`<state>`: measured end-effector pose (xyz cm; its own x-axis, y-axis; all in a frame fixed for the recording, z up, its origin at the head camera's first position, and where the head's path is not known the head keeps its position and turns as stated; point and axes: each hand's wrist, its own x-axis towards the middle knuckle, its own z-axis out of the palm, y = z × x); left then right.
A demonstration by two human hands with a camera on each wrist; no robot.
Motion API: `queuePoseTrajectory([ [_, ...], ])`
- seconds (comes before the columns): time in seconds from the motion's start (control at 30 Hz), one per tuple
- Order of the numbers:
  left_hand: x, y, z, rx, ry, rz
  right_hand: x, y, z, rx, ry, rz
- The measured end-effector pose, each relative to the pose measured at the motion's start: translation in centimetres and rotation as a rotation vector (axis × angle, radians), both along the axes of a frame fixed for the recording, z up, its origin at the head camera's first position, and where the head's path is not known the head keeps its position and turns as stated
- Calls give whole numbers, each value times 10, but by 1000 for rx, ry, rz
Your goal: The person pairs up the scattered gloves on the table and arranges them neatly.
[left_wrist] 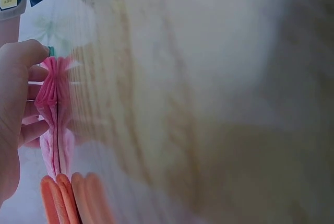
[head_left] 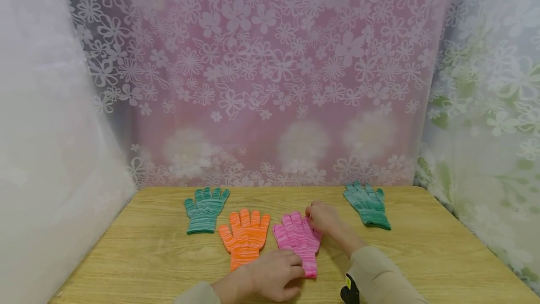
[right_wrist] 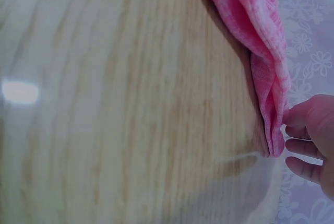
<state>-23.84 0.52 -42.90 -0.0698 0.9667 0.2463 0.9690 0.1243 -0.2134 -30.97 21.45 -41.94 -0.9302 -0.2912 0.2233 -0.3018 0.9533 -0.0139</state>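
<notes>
A pink knit glove [head_left: 297, 236] lies palm-flat on the table, fingers pointing away, its layers showing edge-on in the left wrist view. My left hand [head_left: 276, 273] is over the glove's cuff end, fingertips right at the knit in the left wrist view. My right hand [head_left: 325, 219] reaches to the glove's fingers on the right side. In the right wrist view, one digit of that hand touches the pink fabric [right_wrist: 269, 78] near a glove fingertip, the other fingers extended beside it. An orange glove [head_left: 246, 236] lies just left, its cuff partly hidden by my left forearm.
A teal glove [head_left: 206, 210] lies at the back left of the wooden table [head_left: 139, 257], and a green glove [head_left: 369, 205] at the back right. Flowered curtains [head_left: 270, 83] hang behind and at the sides. A black strap [head_left: 349, 290] shows by my right sleeve.
</notes>
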Motion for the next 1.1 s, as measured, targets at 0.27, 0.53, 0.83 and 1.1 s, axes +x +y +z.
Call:
queuePoseTrajectory([
  [0.27, 0, 0, 0, -14, -3, 16, 1, 2, -1, -12, 32, -14],
  [0.53, 1, 0, 0, 0, 5, 13, -2, 1, -1, 24, 29, -35],
  [0.83, 1, 0, -3, 8, 21, 15, -5, 0, -8, 75, -4, -39],
  [1.1, -1, 1, -1, -20, -14, 12, 1, 3, 7, 41, -56, -26],
])
